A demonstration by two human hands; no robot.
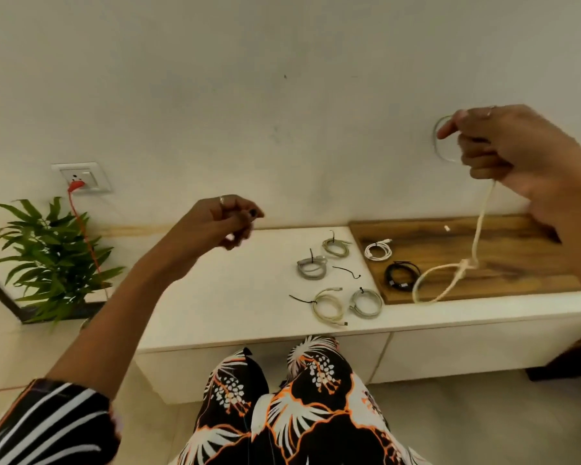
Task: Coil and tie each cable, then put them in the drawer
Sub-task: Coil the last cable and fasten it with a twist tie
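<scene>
Right hand (514, 152) is raised in front of the wall, up and right of the white bench (235, 297), fingers curled tight around a cream cable (476, 243). A small coil of that cable sticks out of the fist on its left side; the rest hangs down from the fist, with a loose knot and a loop dangling in front of the wooden panel (517, 243) at the bench's right end. Left hand (225, 223) is up over the bench's left part, fingers curled in, thumb near the fingertips; motion blur, cannot tell if it pinches anything. On the bench top, right of centre: four coiled cables with ties, a grey coil (312, 267), an olive coil (336, 246), a cream coil (329, 307) and a light grey coil (366, 303). One loose black tie (347, 272) lies between them. On the wooden panel, at its left edge: a white coil (378, 251) and a black coil (401, 275), just beside each other. Left of the bench: a potted plant (47, 260), and above it a wall socket (81, 177) with a red plug (75, 186) in it.
</scene>
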